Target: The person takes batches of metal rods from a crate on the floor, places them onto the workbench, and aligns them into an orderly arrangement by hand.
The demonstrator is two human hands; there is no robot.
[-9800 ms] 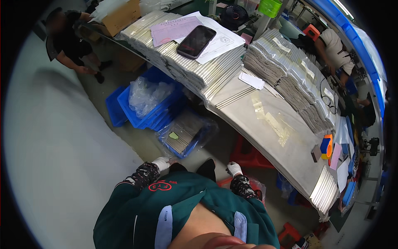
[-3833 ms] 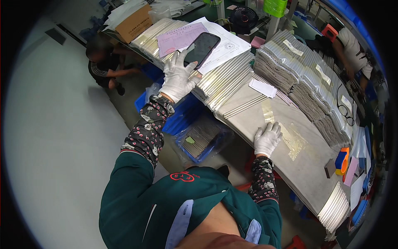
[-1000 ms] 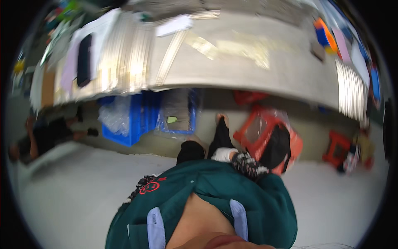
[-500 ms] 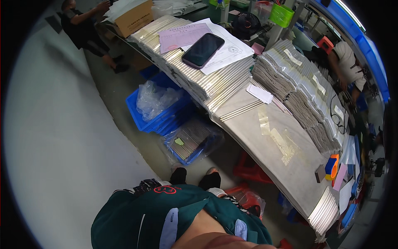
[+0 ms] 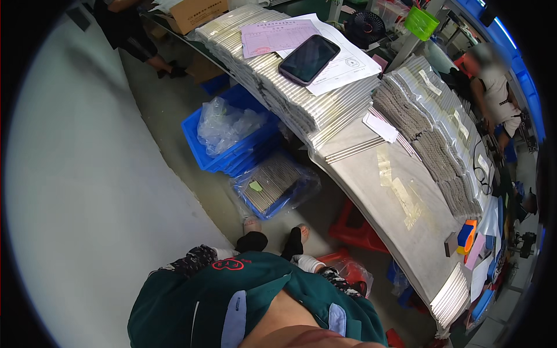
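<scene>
My left hand (image 5: 223,253) hangs low beside my green shirt (image 5: 191,290). White covering shows at the end of a dark patterned sleeve (image 5: 194,261); the fingers cannot be made out. On the other side, my right hand (image 5: 307,264) is also low, a white patch at the end of its patterned sleeve, with the fingers hidden. Neither hand reaches the worktable (image 5: 371,168), and no held thing shows. Nearest the right hand are a red stool (image 5: 360,229) and clear plastic (image 5: 351,269). A black phone (image 5: 309,60) lies on papers over stacked metal rods (image 5: 342,101).
On the floor ahead are a blue crate (image 5: 191,142) with plastic bags and a bagged tray of rods (image 5: 270,185). A white wall (image 5: 104,203) runs along the left. Bundled rods (image 5: 418,116), a tape dispenser (image 5: 466,236) and a fan (image 5: 364,28) sit on the table. Two people are farther off.
The view has shifted, so the table, phone and crates sit farther right and higher. More of both patterned sleeves shows, and the white patches at their ends are a little farther apart.
</scene>
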